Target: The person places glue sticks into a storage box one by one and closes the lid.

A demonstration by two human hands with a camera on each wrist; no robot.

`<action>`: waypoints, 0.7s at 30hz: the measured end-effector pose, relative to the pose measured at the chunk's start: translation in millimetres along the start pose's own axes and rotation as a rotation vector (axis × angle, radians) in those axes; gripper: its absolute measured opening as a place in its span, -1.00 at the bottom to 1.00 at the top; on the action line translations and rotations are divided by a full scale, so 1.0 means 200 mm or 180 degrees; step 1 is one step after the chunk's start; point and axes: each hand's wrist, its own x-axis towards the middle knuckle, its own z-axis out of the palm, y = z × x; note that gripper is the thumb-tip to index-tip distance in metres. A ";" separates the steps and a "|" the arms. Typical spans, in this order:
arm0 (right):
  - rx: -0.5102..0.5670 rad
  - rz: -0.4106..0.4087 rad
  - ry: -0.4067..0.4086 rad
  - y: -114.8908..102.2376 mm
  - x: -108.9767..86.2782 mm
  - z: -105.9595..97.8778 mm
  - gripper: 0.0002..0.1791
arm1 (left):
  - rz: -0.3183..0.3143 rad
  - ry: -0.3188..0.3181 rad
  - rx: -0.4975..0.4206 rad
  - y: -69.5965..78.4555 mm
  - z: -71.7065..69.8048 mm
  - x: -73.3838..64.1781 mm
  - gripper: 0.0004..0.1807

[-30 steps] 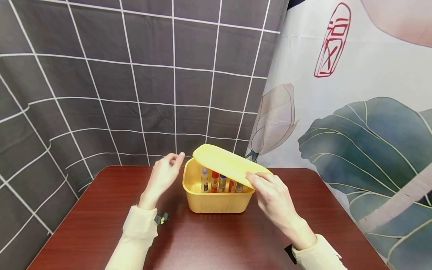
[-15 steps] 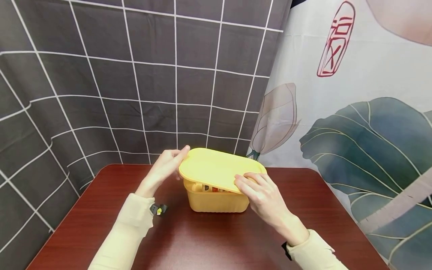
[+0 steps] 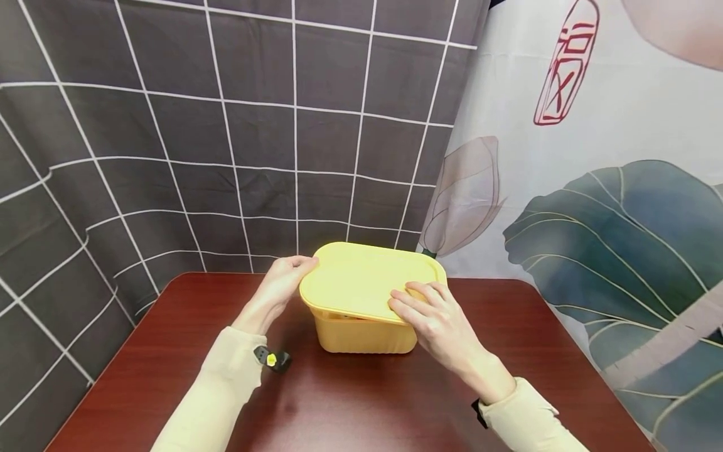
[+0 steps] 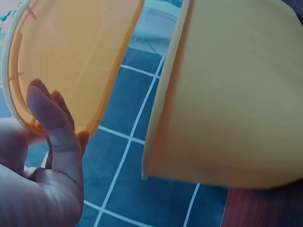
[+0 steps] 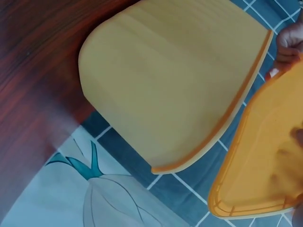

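A yellow lid (image 3: 367,276) is held above a yellow plastic box (image 3: 366,336) on the table, with a gap between them in both wrist views. My left hand (image 3: 279,289) pinches the lid's left end, thumb on top; in the left wrist view its fingers (image 4: 54,123) lie against the underside. At the front right edge my right hand (image 3: 440,323) grips the lid, fingers curled over the top. The right wrist view shows the box's side (image 5: 175,85) and the lid's underside (image 5: 265,165). The box's contents are almost fully hidden under the lid.
The box stands on a dark red wooden table (image 3: 339,408) with rounded far corners. Behind it hangs a dark grey cloth (image 3: 248,138) with white grid lines. A white cloth (image 3: 508,125) printed with leaves and a bud hangs at the right.
The lid has come down and leftward from a steep tilt to nearly level, covering the upright tubes in the box. My left hand has reached the lid and taken hold of its left end.
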 end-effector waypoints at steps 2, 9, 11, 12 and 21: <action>0.0054 0.0098 -0.0232 0.01 -0.01 -0.02 -0.73 | 0.0009 0.0014 -0.0116 -0.01 0.01 0.00 -0.59; 0.0422 0.0667 -0.0830 0.04 -0.06 -0.08 -0.41 | 0.0080 0.0181 -0.0201 -0.01 0.03 0.01 -0.62; 0.0530 0.0932 -0.0756 0.06 -0.07 -0.09 -0.40 | 0.0102 0.0213 -0.0194 -0.01 0.03 0.01 -0.62; 0.0567 0.1084 -0.0689 0.07 -0.07 -0.09 -0.42 | 0.0114 0.0227 -0.0187 -0.01 0.03 0.01 -0.62; 0.0967 0.2946 -0.0483 0.13 -0.02 -0.13 -0.36 | 0.0128 0.0333 -0.0268 0.02 0.04 0.00 -0.62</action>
